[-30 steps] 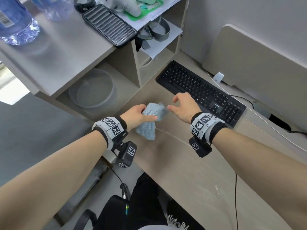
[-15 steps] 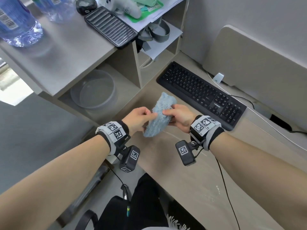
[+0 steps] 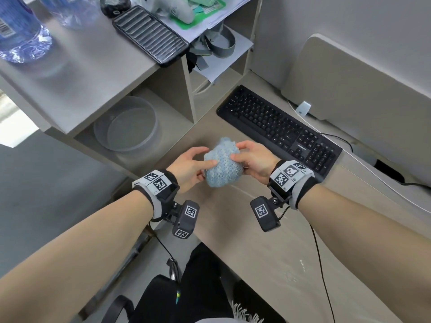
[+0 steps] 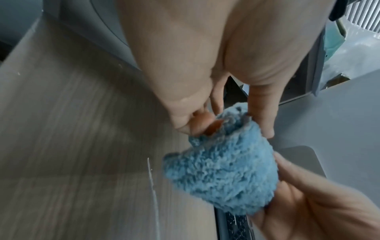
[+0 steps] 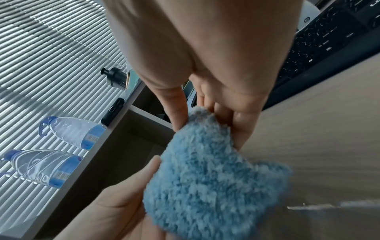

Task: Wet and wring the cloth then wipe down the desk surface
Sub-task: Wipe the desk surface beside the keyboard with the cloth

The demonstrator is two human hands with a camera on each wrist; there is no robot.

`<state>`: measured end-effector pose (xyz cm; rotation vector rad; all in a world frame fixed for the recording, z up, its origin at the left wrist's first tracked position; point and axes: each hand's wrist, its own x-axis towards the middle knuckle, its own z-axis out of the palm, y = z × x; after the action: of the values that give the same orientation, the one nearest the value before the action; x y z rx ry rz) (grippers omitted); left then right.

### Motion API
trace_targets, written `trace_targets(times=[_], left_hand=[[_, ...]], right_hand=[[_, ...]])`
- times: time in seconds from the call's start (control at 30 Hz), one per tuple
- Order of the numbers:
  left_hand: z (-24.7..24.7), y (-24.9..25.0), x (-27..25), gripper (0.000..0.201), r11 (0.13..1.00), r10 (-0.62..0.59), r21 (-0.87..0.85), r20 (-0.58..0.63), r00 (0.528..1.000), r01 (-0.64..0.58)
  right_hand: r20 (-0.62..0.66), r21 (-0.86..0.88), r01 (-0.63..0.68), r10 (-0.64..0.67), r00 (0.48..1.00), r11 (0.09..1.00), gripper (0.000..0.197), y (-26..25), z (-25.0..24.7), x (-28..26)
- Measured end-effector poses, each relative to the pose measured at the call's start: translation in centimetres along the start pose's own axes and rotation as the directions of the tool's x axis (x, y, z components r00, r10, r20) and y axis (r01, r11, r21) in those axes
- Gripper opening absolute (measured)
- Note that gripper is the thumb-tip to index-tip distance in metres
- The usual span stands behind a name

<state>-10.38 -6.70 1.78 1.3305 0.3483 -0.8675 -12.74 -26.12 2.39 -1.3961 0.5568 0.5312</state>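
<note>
A fluffy light-blue cloth (image 3: 222, 164) is bunched into a ball and held in the air just above the wood-grain desk surface (image 3: 268, 248). My left hand (image 3: 193, 167) grips its left side with thumb on top and fingers underneath. My right hand (image 3: 250, 159) grips its right side, thumb and fingers curled round it. The left wrist view shows the cloth (image 4: 222, 172) pinched at its upper edge by my left hand (image 4: 226, 120). In the right wrist view my right hand (image 5: 207, 123) pinches the top of the cloth (image 5: 211, 178). A thin wet streak (image 3: 242, 192) runs across the desk below.
A black keyboard (image 3: 277, 129) lies just behind my hands, a cable (image 3: 326, 276) trailing over the desk at right. A clear round basin (image 3: 127, 123) sits in the cubby at left. Water bottles (image 3: 21, 31) and a black ribbed case (image 3: 149, 34) stand on the shelf above.
My right hand came off the desk and took hold of the cloth. Both hands then lifted it and bunched it from a hanging strip into a compact ball.
</note>
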Motion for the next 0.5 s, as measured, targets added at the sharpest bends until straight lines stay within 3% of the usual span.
trace_targets(times=[0.13,0.23,0.33,0.43,0.5], left_hand=[[-0.5,0.3,-0.3,0.050,1.000,0.013,-0.025,0.040,0.999,-0.012],[-0.5,0.5,-0.1,0.041,0.987,0.073,0.148,-0.037,0.997,-0.067],[-0.3,0.6,0.0,0.038,0.956,0.153,0.270,-0.117,0.981,-0.117],[-0.6,0.2,0.1,0.035,0.936,0.149,0.328,-0.035,0.988,-0.129],[-0.9,0.2,0.0,0.039,0.916,0.100,0.385,0.054,0.994,-0.113]], right_hand=[[-0.050,-0.020,0.033,-0.034,0.998,0.999,0.046,0.0,0.3,0.1],[-0.023,-0.090,0.088,-0.091,0.996,0.992,0.049,-0.2,0.5,0.1],[0.017,-0.273,0.162,-0.163,0.986,0.948,0.038,0.1,1.0,0.5],[0.086,-0.426,0.176,-0.153,0.984,0.888,0.052,0.2,1.4,0.5],[0.117,-0.606,0.185,-0.144,0.983,0.773,0.065,0.1,1.3,0.7]])
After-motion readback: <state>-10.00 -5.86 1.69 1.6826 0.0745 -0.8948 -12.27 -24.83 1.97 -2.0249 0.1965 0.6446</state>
